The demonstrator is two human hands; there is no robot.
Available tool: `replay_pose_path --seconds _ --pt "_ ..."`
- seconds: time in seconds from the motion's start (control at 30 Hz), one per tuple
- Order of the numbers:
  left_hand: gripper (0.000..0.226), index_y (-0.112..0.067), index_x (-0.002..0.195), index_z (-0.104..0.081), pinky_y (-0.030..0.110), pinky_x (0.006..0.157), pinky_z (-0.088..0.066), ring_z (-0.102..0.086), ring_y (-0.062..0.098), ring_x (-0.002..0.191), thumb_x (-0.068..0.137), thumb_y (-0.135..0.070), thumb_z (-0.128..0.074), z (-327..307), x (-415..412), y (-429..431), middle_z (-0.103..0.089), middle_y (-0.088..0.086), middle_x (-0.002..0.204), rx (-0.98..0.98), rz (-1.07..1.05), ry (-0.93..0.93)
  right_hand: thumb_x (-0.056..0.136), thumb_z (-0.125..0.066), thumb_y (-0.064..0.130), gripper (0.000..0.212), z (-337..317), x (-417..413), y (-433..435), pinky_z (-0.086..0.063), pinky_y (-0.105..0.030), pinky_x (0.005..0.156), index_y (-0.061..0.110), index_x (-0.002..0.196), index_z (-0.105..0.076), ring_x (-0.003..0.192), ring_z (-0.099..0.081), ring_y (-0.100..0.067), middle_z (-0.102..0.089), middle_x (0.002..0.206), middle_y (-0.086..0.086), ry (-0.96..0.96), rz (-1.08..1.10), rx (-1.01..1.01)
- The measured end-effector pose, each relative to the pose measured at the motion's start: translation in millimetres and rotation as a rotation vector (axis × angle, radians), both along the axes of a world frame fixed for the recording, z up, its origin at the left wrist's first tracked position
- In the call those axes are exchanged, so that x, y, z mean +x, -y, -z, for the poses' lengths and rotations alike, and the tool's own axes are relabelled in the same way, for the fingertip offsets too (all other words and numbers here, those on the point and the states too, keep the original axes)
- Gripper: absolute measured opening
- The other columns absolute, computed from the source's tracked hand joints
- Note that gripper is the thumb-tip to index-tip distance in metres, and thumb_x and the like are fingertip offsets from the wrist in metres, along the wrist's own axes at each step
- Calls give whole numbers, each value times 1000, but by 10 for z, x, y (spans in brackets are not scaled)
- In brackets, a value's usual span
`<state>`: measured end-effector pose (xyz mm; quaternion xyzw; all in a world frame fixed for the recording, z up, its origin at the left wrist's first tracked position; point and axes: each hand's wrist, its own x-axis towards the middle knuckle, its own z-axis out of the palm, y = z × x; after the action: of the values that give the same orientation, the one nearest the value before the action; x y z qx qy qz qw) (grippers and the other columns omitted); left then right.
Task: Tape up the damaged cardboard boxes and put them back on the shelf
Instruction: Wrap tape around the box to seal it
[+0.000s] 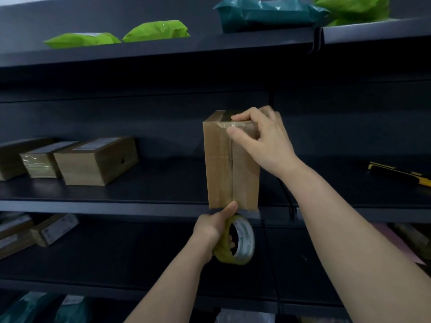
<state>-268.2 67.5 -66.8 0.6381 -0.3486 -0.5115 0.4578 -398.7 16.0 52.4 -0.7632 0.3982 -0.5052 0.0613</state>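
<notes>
A tall cardboard box [220,169] stands upright at the front edge of the dark middle shelf [140,206]. A strip of clear tape runs down its front seam. My right hand [261,141] grips the box's top right corner, thumb and fingers pressing the tape end there. My left hand [215,231] holds a roll of clear tape [242,240] just below the box's bottom edge, with the thumb pressed against the seam at the bottom.
Three cardboard boxes [93,159] lie at the left of the same shelf. A yellow and black utility knife [398,172] lies at the right. Green and teal mailer bags [268,14] sit on the top shelf. More parcels [53,229] lie on the lower shelves.
</notes>
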Motion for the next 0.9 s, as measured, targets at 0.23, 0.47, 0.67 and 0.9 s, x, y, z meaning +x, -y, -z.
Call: replay_pose_path --seconds 0.23,0.47,0.67,0.9 --pt "45 -21 98 -68 37 76 -55 -67 23 89 94 -58 -42 -422 312 -141 -70 1 90 -838 -251 1424 99 -44 40 24 -3 -22 69 -35 -33 83 34 111 -64 112 -40 -11 -49 106 13 68 -40 -39" --pt "67 -8 157 7 46 124 8 11 23 153 95 -14 -19 -704 576 355 16 8 164 -1195 221 2152 100 -40 20 23 19 -37 117 -34 -26 82 23 107 -62 107 -45 -11 -55 106 10 91 -61 -53" --pt "75 -7 155 16 43 123 10 18 24 152 93 -19 -24 -208 679 489 23 10 163 -1215 395 2178 101 -42 19 23 -14 -69 159 -33 -28 85 22 107 -64 108 -45 -11 -55 106 8 99 -90 -20" --pt "71 -8 157 -9 43 122 -10 -6 25 152 91 -20 -33 93 835 411 -2 9 166 -1156 705 2134 102 -40 17 28 48 -45 177 -36 -29 100 21 120 -60 121 -44 -11 -56 121 8 120 -82 -8"
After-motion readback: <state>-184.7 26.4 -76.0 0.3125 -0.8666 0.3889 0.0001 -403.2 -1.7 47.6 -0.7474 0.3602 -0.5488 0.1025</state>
